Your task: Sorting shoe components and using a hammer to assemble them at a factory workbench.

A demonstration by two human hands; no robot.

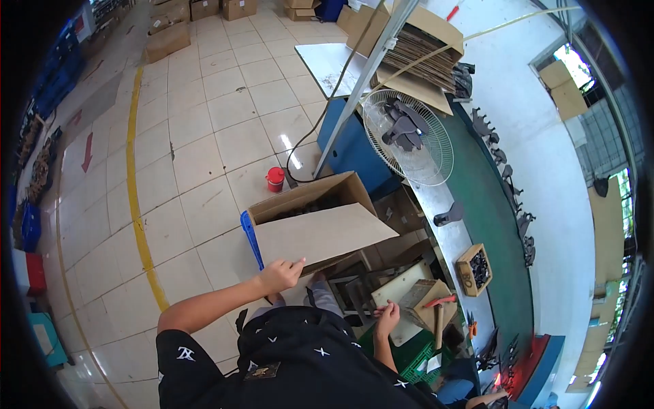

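My left hand point(281, 275) is at the near edge of an open cardboard box point(361, 194), its fingers curled at the flap point(320, 235) and one finger stretched over the cardboard. Small dark parts point(317, 206) show inside, partly covered by that flap. My right hand point(387, 317) hovers by a pale board point(405, 330) on my right, fingers loosely bent and apart, with nothing visible in it. Beside it, a cardboard-coloured block point(419, 298) bears a red-handled tool point(440, 300), and a hammer-like wooden handle point(439, 320) stands close by.
A green conveyor belt point(501, 273) runs along the right, dark parts point(524, 232) along its far side. On its near ledge are a small box of black pieces point(475, 269) and orange-handled pliers point(471, 325). A wire fan point(409, 136) stands beyond the box. A red cup point(275, 178) sits on the floor. Another person's hand point(494, 397) shows lower right.
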